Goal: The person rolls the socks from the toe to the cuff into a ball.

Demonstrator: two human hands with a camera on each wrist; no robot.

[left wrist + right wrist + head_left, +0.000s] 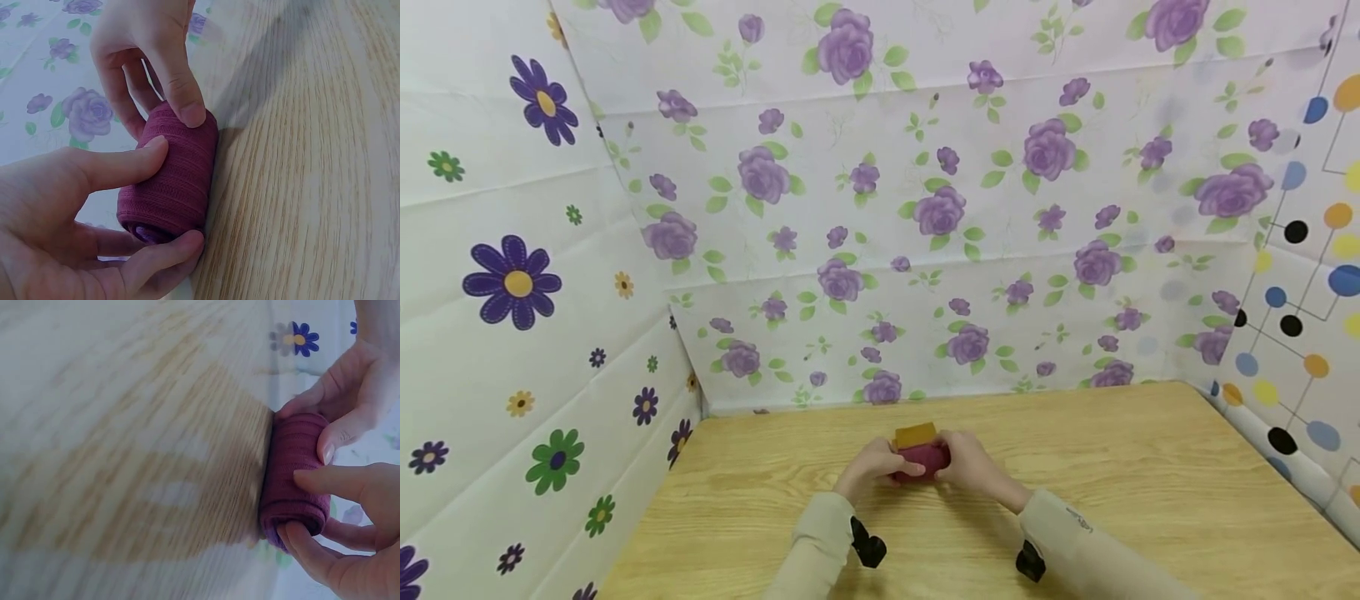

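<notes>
A maroon roll of ribbed cloth [923,461] lies crosswise on the wooden table, with its spiral end [290,522] showing in the right wrist view. My left hand [872,465] grips its left end, thumb on top and fingers curled round the end. The right end is held by my right hand [967,461], whose thumb presses on the ribbed surface in the right wrist view. Both thumbs sit close together on the roll. Just behind it, in the head view, is an orange-brown flat-sided block [915,434], partly hidden by the roll.
The wood-grain table [1097,467] runs back to a white sheet with purple roses [940,212]. A daisy-patterned sheet [512,283] hangs at the left, and a dotted sheet [1292,325] at the right. Black wrist cameras [868,546] are strapped below the sleeves.
</notes>
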